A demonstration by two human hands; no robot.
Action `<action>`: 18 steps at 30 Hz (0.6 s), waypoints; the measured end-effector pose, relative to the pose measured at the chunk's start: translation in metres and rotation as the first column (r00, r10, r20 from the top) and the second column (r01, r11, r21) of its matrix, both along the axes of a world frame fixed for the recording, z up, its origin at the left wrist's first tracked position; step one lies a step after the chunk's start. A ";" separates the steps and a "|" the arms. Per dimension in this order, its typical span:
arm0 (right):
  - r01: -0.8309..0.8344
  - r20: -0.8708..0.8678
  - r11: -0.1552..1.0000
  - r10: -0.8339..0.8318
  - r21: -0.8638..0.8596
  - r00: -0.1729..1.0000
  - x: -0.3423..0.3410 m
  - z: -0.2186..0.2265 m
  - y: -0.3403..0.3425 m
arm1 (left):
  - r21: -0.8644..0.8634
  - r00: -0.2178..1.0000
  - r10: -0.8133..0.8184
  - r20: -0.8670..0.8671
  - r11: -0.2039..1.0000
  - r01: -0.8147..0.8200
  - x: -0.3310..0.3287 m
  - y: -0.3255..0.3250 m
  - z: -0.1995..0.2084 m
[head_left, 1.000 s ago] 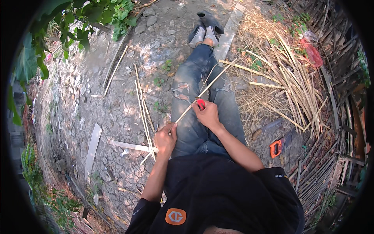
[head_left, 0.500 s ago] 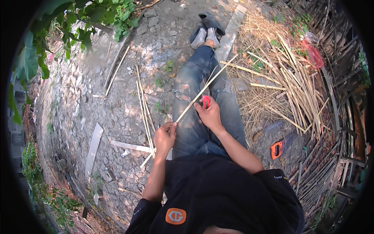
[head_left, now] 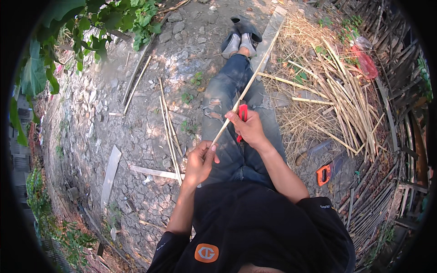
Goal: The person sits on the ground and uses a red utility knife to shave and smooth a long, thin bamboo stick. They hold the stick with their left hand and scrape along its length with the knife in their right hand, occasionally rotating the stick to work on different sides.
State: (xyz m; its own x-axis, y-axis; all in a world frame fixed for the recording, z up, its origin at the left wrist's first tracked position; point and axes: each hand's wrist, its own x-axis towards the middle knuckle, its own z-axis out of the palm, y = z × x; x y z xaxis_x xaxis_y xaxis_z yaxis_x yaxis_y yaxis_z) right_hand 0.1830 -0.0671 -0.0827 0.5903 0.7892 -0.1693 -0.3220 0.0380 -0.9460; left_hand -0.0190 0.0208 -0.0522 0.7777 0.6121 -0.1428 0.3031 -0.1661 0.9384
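A long, pale bamboo strip (head_left: 255, 75) slants over my outstretched legs, its far end above the plank by my feet. My left hand (head_left: 199, 162) pinches the strip near its lower end, in front of my belly. Over my knees, my right hand (head_left: 250, 126) is closed around a red utility knife (head_left: 243, 112); its blade cannot be made out. The right thumb presses against the strip where knife and strip meet.
A pile of bamboo strips (head_left: 350, 107) lies on straw at the right. Nearer are an orange-handled saw (head_left: 323, 174) and a large blade (head_left: 318, 149). Loose strips (head_left: 167, 123) and a flat board (head_left: 110, 170) lie on cracked soil at left. Leaves (head_left: 98, 20) hang at upper left.
The bamboo strip has slid away from me and tilted steeper. My left hand has moved forward and right, closer to the right hand. The red knife has turned and shows more.
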 end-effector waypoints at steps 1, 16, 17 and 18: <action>-0.033 -0.004 0.999 0.033 -0.034 0.999 -0.002 0.005 -0.001 | -0.017 1.000 -0.006 0.001 1.000 0.006 0.000 -0.002 0.004; 0.007 0.835 0.943 0.292 -0.334 0.466 -0.027 0.038 -0.037 | -0.120 0.998 -0.018 -0.062 0.993 0.010 -0.002 -0.005 0.020; 0.026 0.852 0.945 0.282 -0.327 0.441 -0.025 0.033 -0.037 | -0.104 0.997 -0.018 -0.081 0.995 0.010 -0.001 -0.007 0.022; 0.038 0.852 0.936 0.300 -0.349 0.428 -0.022 0.035 -0.036 | -0.112 0.997 -0.012 -0.081 0.994 0.002 -0.002 -0.007 0.021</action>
